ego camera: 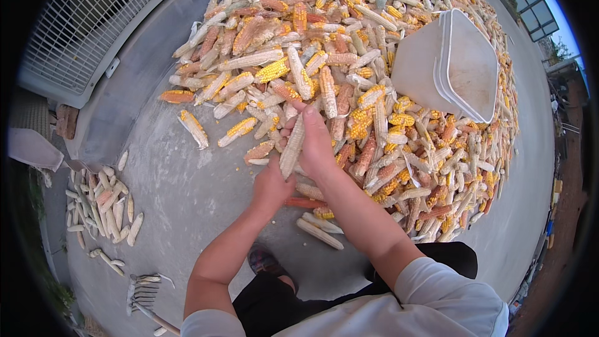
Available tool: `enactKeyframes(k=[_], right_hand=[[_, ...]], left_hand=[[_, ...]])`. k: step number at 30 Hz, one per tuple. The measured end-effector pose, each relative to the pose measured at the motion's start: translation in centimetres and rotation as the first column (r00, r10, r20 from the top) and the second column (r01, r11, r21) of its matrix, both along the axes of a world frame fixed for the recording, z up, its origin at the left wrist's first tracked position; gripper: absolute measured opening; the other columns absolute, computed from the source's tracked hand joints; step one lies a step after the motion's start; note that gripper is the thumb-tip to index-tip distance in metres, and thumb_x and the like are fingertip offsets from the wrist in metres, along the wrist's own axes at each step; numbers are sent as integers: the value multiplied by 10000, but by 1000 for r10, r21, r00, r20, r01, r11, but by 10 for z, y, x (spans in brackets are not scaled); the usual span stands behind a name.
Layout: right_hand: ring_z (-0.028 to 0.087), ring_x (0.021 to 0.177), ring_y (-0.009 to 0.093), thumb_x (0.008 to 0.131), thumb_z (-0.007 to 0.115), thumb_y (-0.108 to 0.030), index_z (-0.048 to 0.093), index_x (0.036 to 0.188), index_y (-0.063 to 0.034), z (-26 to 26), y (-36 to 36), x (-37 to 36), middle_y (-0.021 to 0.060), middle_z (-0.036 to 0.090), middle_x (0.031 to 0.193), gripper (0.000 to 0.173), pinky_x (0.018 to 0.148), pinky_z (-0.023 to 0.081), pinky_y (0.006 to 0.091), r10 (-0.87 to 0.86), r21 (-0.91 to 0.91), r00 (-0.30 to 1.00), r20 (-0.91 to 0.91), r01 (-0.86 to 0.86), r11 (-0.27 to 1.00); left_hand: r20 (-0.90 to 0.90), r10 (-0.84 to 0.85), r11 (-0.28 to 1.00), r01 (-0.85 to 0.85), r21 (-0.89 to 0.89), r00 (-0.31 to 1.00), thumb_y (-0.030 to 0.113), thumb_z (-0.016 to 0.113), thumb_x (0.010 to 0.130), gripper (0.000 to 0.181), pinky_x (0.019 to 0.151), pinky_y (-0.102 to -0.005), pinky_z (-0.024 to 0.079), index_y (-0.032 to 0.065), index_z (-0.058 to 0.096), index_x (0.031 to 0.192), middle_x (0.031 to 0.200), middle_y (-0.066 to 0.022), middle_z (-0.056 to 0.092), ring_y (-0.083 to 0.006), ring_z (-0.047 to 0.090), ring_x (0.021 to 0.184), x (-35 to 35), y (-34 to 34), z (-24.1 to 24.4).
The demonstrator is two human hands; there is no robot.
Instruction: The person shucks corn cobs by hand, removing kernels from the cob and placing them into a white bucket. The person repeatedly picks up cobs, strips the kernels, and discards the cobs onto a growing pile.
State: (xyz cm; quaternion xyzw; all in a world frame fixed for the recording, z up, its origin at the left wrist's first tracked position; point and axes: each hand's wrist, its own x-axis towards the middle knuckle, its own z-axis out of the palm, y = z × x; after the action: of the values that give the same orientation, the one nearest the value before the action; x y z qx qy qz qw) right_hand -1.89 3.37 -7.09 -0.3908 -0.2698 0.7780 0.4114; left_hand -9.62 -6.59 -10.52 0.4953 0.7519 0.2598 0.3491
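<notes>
Between my two hands is a pale, mostly bare corn cob (292,147), tilted with its upper end away from me. My left hand (272,185) grips the lower end of the cob. Along its right side lies my right hand (316,138), with the thumb near the upper end and the fingers partly hidden behind the cob. Just beyond both hands rises a large heap of corn cobs (299,18), some with yellow kernels and some stripped. Two pale cobs (320,234) rest on the concrete floor below my right forearm.
A whitish plastic bin (421,63) lies tipped on the heap at the right. Bare cobs form a small pile (105,206) at the left. A metal rake (140,292) lies on the floor at lower left. A machine with a wire mesh panel (93,18) stands at upper left.
</notes>
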Motion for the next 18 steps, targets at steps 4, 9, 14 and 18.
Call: enactKeyframes(k=[4, 9, 14, 18], right_hand=[[522, 611, 143, 854, 589, -179, 467, 1114, -75, 3, 6, 20, 47, 517, 747, 306, 533, 479, 293, -47, 75, 991, 122, 38, 996], [510, 532, 115, 820, 629, -92, 470, 1003, -44, 23, 22, 52, 46, 536, 719, 247, 459, 441, 263, -3, 86, 1000, -28, 6, 996], [503, 511, 123, 815, 637, -128, 479, 985, -59, 77, 62, 98, 43, 518, 676, 242, 432, 437, 273, -11, 165, 995, -102, 28, 986], [506, 536, 134, 807, 655, -189, 502, 956, -85, 114, 107, 155, 23, 490, 681, 238, 453, 447, 288, -84, 238, 985, -149, 118, 964]], left_hand=[[-11, -45, 990, 46, 133, 999, 117, 603, 730, 327, 550, -375, 483, 4, 490, 1015, 743, -128, 627, -266, 629, 616, 23, 3, -7], [607, 31, 997, 16, -72, 794, 23, 581, 703, 251, 443, -291, 444, 7, 490, 937, 658, -58, 546, -148, 539, 510, 49, 18, 36], [773, 27, 994, 62, -86, 634, -11, 576, 687, 220, 404, -280, 418, -7, 479, 884, 635, -65, 510, -146, 496, 465, 87, 61, 98], [806, -66, 971, 225, -85, 588, 13, 576, 701, 194, 415, -267, 415, -7, 487, 872, 626, -57, 503, -149, 495, 477, 129, 112, 148]])
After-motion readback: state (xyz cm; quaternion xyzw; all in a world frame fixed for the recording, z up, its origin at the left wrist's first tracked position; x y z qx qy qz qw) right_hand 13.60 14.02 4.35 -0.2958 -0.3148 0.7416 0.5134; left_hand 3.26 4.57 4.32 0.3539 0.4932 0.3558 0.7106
